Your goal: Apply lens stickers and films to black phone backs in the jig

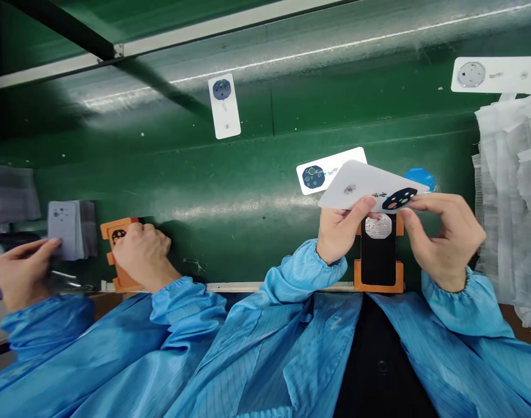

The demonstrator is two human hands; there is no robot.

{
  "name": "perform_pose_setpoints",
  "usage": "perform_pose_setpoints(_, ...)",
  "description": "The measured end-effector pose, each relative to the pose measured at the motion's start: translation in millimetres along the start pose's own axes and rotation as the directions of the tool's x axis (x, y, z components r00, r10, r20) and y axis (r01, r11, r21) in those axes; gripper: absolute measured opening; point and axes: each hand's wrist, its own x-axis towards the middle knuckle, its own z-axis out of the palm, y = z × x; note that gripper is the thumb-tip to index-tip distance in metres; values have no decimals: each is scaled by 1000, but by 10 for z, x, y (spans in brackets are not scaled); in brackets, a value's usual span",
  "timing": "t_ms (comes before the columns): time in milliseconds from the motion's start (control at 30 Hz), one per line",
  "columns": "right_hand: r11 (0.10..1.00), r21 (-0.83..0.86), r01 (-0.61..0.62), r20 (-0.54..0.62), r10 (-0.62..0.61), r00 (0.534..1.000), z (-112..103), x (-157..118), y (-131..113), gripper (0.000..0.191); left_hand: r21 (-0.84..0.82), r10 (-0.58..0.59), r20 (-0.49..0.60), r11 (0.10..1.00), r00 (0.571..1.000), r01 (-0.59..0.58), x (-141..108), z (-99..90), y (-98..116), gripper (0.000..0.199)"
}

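A thin white phone-back sheet [361, 186] with a dark round camera area is held up in front of me, tilted. My left hand [341, 232] grips its lower edge between thumb and fingers. At the other end, beside the camera area, my right hand [446, 235] pinches the corner with thumb and forefinger. Below the sheet, a black phone-shaped piece [379, 255] with a silvery camera patch lies in an orange fixture [399, 277]. Partly behind the held sheet lies another white phone-back sheet [330, 168]. A blue round piece [421, 178] rests just beyond my right fingers.
A co-worker's hands are at left, one over a second orange fixture [128, 273], the other at a stack of pale sheets [67, 229]. More white sheets lie at the back centre [225, 113] and far right [494, 75]. Layered translucent sheets [509, 191] stand along the right edge.
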Motion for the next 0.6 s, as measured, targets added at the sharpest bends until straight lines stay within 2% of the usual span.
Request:
perform_pose_setpoints(167,1000,-24,8,-13,-8,1000,111,14,-66,10,103,32,21,994,999,-34,-142,9,-174,33)
perform_pose_setpoints(267,1000,-13,-21,-27,21,999,136,19,-72,8,114,70,66,991,995,-77,-193,18,-233,33)
perform_pose_setpoints(467,998,52,-27,-57,30,998,137,25,-80,13,99,48,102,993,994,-58,-194,68,-207,39)
perform_pose_setpoints(600,999,18,-26,-56,27,998,161,25,-72,13,106,58,127,992,990,-72,-209,79,-140,36)
